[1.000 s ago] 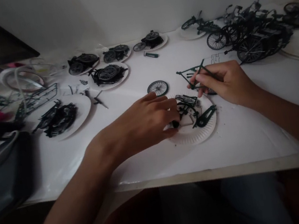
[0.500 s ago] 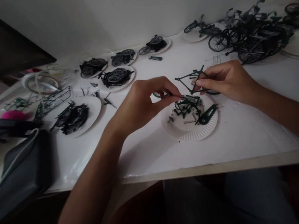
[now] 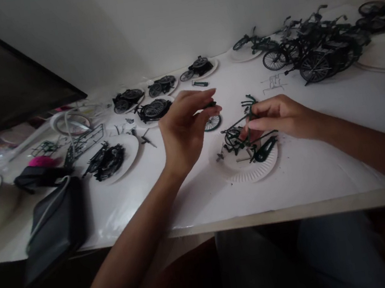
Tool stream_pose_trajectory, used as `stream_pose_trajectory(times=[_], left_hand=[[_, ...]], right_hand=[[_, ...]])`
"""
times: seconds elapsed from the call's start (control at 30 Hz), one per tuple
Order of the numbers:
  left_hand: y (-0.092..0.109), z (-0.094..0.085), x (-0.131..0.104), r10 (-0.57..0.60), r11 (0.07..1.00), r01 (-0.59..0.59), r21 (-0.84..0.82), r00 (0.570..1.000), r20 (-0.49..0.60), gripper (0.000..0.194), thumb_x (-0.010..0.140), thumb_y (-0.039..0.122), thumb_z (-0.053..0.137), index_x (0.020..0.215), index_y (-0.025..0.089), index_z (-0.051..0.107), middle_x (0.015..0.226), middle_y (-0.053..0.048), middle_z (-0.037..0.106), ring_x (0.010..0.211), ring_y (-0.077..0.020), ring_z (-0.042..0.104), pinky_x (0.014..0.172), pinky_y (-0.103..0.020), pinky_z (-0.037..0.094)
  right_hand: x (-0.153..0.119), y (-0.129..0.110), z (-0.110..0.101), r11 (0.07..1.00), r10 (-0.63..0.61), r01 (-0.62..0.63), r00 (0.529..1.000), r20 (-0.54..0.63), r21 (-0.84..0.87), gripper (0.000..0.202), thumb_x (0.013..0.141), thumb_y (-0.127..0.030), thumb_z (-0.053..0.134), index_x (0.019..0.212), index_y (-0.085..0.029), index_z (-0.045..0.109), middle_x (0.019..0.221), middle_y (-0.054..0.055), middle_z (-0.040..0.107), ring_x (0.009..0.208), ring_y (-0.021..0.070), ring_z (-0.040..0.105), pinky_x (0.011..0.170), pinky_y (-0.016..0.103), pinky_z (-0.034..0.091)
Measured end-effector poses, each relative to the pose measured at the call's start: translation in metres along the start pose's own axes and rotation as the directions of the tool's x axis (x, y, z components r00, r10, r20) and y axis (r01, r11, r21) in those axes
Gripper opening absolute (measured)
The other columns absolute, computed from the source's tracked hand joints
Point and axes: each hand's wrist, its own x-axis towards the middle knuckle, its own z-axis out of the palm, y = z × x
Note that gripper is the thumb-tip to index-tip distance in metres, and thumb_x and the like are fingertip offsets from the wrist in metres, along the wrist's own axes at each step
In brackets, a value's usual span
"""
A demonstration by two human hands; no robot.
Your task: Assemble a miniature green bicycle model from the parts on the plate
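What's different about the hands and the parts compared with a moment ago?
The left hand has lifted from the paper plate, up and to the left, and now seems to pinch a small dark piece. The right hand has turned the green bike frame but kept hold of it. The plate stayed put.

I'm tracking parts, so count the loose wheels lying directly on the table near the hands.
1 visible: the wheel beyond the left hand, partly covered by it. More may hide behind the right hand.

The bicycle frame is dark green, the plate white and rib-patterned, the wall grey.
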Motion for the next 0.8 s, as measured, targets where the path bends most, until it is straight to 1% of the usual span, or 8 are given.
stream_pose_trajectory(times=[0.1,0.17,0.23,0.4,0.5,0.6,0.67,0.8], left_hand=[[0.0025,0.0035,-0.0036,-0.038,0.999,0.038,-0.005,0.999,0.035,0.019,0.08,0.021,0.079,0.098,0.022,0.072,0.098,-0.002,0.069,0.088,-0.0168,0.07,0.085,-0.034,0.063],[0.0044,0.0056,-0.0063,-0.044,0.999,0.045,-0.008,0.997,0.056,0.021,0.079,0.02,0.081,0.097,0.021,0.071,0.096,-0.002,0.07,0.087,-0.0162,0.07,0.084,-0.032,0.062],[0.0052,0.0068,-0.0081,-0.032,0.999,0.034,-0.026,0.996,0.078,0.02,0.08,0.02,0.08,0.097,0.021,0.071,0.097,-0.003,0.07,0.088,-0.0157,0.069,0.083,-0.03,0.061],[0.0025,0.0054,-0.0074,-0.006,1.0,0.007,-0.006,0.99,0.14,0.021,0.086,0.022,0.075,0.107,0.025,0.073,0.101,-0.004,0.068,0.094,-0.0165,0.066,0.082,-0.03,0.059],[0.002,0.0039,-0.0059,0.009,1.0,-0.012,0.017,0.984,0.177,0.015,0.087,0.027,0.074,0.102,0.025,0.075,0.097,-0.004,0.067,0.093,-0.0167,0.065,0.08,-0.029,0.057],[0.0035,0.0032,-0.0049,-0.015,1.0,0.015,0.001,0.975,0.22,0.014,0.087,0.032,0.075,0.097,0.023,0.074,0.095,-0.004,0.068,0.087,-0.0157,0.066,0.078,-0.029,0.056],[0.0046,0.0029,-0.004,-0.039,0.999,0.042,-0.012,0.975,0.218,0.015,0.086,0.033,0.077,0.094,0.021,0.073,0.093,-0.004,0.07,0.085,-0.0155,0.066,0.078,-0.029,0.057],[0.0054,0.0037,-0.003,-0.09,0.991,0.103,-0.088,0.985,0.144,0.018,0.08,0.032,0.082,0.088,0.019,0.071,0.09,-0.005,0.073,0.084,-0.0164,0.069,0.078,-0.03,0.059]], right_hand=[[-0.0012,-0.0014,0.0025,0.999,-0.003,0.005,0.999,0.042,-0.034,0.018,0.087,-0.035,0.07,0.079,-0.019,0.071,0.082,0.004,0.077,0.073,0.0183,0.074,0.065,0.029,0.061],[-0.0017,-0.0021,0.0032,0.996,-0.01,0.015,0.998,0.057,-0.083,0.017,0.087,-0.035,0.069,0.081,-0.019,0.071,0.079,0.004,0.076,0.064,0.0158,0.071,0.057,0.027,0.059],[-0.0019,-0.0025,0.0032,0.992,-0.018,0.026,0.998,0.063,-0.123,0.016,0.088,-0.034,0.068,0.085,-0.018,0.072,0.079,0.003,0.075,0.059,0.0136,0.068,0.054,0.025,0.057],[-0.0017,-0.0031,0.0035,0.971,-0.05,0.061,0.997,0.05,-0.23,0.016,0.089,-0.032,0.067,0.085,-0.018,0.074,0.079,0.003,0.074,0.066,0.0141,0.068,0.059,0.025,0.055],[-0.0021,-0.0048,0.0052,0.965,-0.055,0.066,0.997,0.05,-0.252,0.016,0.088,-0.033,0.068,0.088,-0.019,0.076,0.08,0.004,0.076,0.067,0.0147,0.069,0.059,0.025,0.054],[-0.0032,-0.0069,0.0065,0.958,-0.078,0.077,0.997,0.008,-0.275,0.015,0.086,-0.032,0.07,0.084,-0.019,0.077,0.073,0.003,0.074,0.061,0.0145,0.067,0.054,0.025,0.051],[-0.0037,-0.0079,0.0067,0.953,-0.091,0.08,0.995,-0.026,-0.291,0.015,0.084,-0.033,0.072,0.083,-0.019,0.078,0.072,0.003,0.075,0.06,0.0152,0.066,0.054,0.026,0.051],[-0.0039,-0.0086,0.0075,0.96,-0.077,0.063,0.996,-0.042,-0.274,0.017,0.083,-0.036,0.072,0.082,-0.02,0.078,0.073,0.003,0.076,0.061,0.0166,0.068,0.055,0.027,0.053]])
